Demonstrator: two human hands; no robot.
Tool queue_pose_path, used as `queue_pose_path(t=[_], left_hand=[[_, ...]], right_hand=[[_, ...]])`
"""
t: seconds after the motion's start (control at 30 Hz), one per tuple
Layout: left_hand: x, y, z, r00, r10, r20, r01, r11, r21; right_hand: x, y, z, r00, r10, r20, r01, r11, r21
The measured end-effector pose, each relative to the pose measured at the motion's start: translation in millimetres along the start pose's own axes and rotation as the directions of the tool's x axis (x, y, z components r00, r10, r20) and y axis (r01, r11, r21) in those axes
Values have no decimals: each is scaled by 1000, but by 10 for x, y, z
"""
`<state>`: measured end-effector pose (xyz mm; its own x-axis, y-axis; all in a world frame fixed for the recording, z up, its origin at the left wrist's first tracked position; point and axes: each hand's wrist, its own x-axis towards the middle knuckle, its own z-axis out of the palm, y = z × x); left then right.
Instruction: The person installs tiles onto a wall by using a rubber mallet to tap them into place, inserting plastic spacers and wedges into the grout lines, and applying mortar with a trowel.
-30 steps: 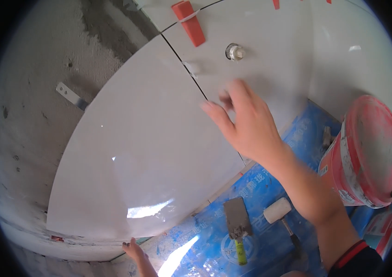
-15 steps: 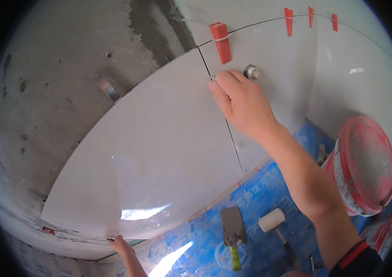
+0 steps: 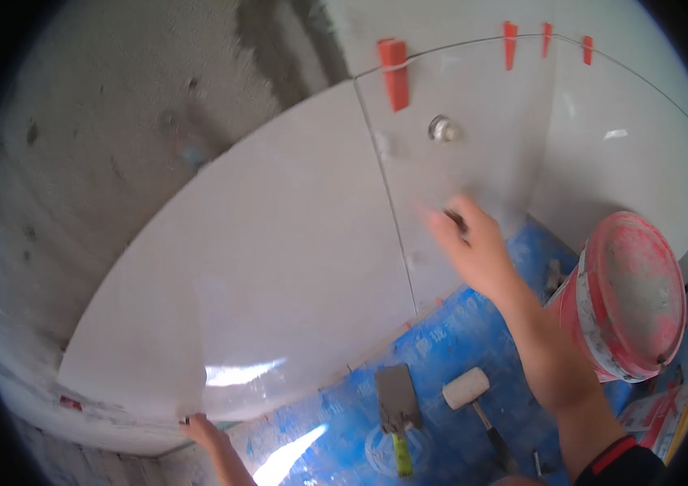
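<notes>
The right hand (image 3: 474, 239), half-curled, its hold unclear, has left the white levelling clip (image 3: 383, 146) toward five o'clock, so the wall tile (image 3: 255, 243) at nine o'clock seems touched only by the left hand (image 3: 205, 432), fingers unclear.

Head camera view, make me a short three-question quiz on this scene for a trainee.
1. True or false: the white-headed mallet lies to the right of the trowel.
2. Which is nearer the red bucket? A) left hand B) right hand
3. Fill in: the left hand is at the ____ edge of the large pale tile.

Key: 1. True; 2. B; 3. lower
</notes>
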<state>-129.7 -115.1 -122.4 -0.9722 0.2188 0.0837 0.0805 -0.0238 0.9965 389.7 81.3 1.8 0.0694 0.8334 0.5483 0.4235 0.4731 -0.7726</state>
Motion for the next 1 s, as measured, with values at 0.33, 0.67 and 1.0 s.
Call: queue_pose_path(t=[0.33, 0.67, 1.0], left_hand=[[-10, 8, -52, 979, 62, -193, -59, 998, 25], [736, 493, -763, 943, 332, -13, -318, 912, 260], [247, 338, 225, 815, 525, -246, -367, 796, 482]], right_hand=[[-3378, 910, -749, 672, 684, 285, -281, 591, -756], [-3756, 890, -514, 225, 900, 374, -872, 357, -335], [-2584, -313, -220, 536, 558, 633, -165, 805, -570]])
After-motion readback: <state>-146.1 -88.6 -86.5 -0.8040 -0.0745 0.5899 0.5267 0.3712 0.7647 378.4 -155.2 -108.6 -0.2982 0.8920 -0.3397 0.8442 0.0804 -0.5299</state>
